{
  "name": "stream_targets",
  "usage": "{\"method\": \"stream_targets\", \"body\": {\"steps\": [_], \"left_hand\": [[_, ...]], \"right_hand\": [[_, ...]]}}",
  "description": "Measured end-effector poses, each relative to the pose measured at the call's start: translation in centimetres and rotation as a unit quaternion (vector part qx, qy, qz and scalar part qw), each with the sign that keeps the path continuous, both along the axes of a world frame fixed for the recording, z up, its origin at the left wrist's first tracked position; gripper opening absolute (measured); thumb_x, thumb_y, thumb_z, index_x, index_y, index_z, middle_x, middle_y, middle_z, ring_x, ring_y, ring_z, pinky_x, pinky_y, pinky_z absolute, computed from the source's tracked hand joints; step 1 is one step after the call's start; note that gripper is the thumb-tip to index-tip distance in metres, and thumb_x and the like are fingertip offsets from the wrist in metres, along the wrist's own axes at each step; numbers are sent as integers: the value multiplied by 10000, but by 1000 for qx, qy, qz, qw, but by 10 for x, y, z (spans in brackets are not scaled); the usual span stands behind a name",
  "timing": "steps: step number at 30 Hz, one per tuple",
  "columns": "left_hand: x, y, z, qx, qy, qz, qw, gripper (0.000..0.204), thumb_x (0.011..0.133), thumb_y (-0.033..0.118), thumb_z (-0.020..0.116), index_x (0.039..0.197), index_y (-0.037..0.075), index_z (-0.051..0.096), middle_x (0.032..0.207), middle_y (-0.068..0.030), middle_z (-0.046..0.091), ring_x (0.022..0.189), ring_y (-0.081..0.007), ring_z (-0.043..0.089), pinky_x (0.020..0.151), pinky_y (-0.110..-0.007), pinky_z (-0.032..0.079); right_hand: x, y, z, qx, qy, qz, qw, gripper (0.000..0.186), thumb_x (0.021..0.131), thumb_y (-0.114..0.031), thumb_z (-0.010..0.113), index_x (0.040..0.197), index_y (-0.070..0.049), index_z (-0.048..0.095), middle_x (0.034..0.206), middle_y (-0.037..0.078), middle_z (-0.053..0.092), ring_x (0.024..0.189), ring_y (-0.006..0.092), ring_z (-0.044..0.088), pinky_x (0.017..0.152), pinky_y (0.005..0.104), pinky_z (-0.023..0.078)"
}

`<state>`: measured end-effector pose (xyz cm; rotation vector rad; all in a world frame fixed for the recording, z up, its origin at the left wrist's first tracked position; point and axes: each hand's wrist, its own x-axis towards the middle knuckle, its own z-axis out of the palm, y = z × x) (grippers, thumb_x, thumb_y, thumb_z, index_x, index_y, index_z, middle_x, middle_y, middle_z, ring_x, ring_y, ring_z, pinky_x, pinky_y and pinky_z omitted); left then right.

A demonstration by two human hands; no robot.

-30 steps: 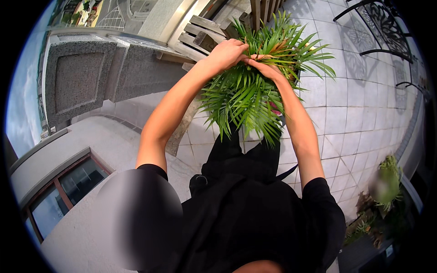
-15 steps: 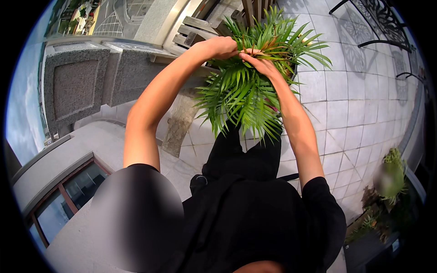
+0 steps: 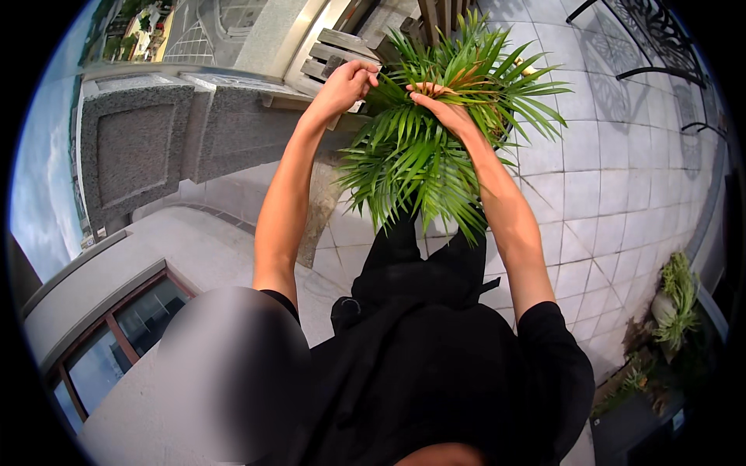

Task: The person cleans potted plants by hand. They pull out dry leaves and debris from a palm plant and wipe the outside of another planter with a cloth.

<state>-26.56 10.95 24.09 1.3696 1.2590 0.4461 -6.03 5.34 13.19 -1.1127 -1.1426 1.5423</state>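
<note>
A bushy potted palm [image 3: 412, 167] with long green fronds stands in front of my legs. Some yellow-brown dried leaves [image 3: 466, 84] show among its upper fronds. My right hand [image 3: 444, 109] reaches into the foliage, its thumb and fingers closed around palm leaves near the brownish ones. At the plant's left edge, my left hand [image 3: 346, 89] is raised with its fingers curled in, apart from the right hand. Whatever lies between those left fingers is too small to make out. The foliage hides most of the pot.
Wooden slats [image 3: 342, 45] lie behind my left hand, beside a stone parapet [image 3: 140, 132]. A black metal bench [image 3: 660, 39] stands at the far right on the tiled floor [image 3: 575, 194]. Another potted plant [image 3: 676, 303] sits at the right edge.
My left hand has pulled away leftward from beside the right hand and come off the middle of the plant. The right hand has stayed nearly in place among the leaves.
</note>
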Motion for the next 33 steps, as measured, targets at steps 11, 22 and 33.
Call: {"method": "stream_targets", "body": {"steps": [11, 22, 33], "left_hand": [[7, -42, -57, 14, 30, 85, 996, 277, 950, 128, 422, 1134, -78, 445, 803, -82, 598, 536, -100, 532, 469, -235, 432], [14, -27, -66, 25, 26, 52, 998, 179, 926, 143, 482, 956, -28, 522, 771, -41, 623, 517, -64, 477, 461, -224, 377], [2, -13, -52, -96, -72, 53, 991, 214, 925, 137, 500, 1057, -29, 523, 851, -55, 626, 574, -65, 498, 513, -201, 409]], "right_hand": [[-7, 10, -2, 76, -161, 40, 983, 249, 858, -232, 598, 1071, -110, 643, 1011, 48, 653, 950, 163, 587, 844, 315, 443], [-25, 17, -5, 22, -123, 60, 990, 333, 876, -357, 528, 950, -48, 628, 720, 34, 615, 618, 141, 538, 597, 304, 432], [-8, 12, -7, 67, -156, 106, 980, 294, 904, -315, 540, 853, -43, 637, 743, 15, 610, 696, 107, 525, 644, 271, 421]]}}
